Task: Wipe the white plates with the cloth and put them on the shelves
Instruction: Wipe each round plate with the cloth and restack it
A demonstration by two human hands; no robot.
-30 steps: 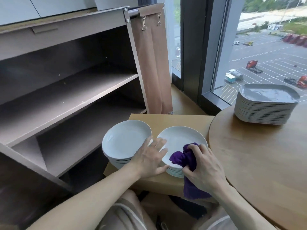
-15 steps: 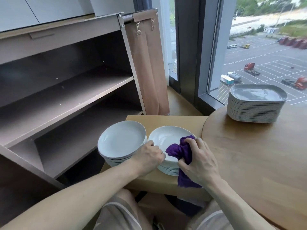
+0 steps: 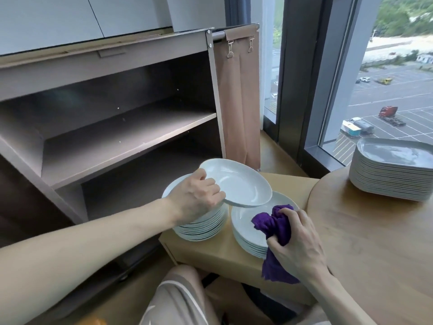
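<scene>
**One plate up, cloth bunched on the right stack**

Left hand (image 3: pixel 199 195) holds one white plate (image 3: pixel 243 184) by its near rim, fingers (image 3: pixel 214 187) curled under and thumb on top. The plate is tilted, above and left of the right stack (image 3: pixel 246 235), probably so the cloth can get at it. Right hand (image 3: pixel 300 245) has its fingers wrapped round the purple cloth (image 3: pixel 273 225), which is bunched and touching that stack's top plate, ready to wipe.

- The left stack (image 3: pixel 203 227) sits just beside the right stack on the same low bench (image 3: pixel 220 256).
- The shelf unit (image 3: pixel 128 134) is further left and holds no plates.
- Count: two white stacks, one held plate, one cloth, two open shelves, and one stack of grey dishes (image 3: pixel 393 177) well apart to the right.
- Plates per stack are too tight to count.
</scene>
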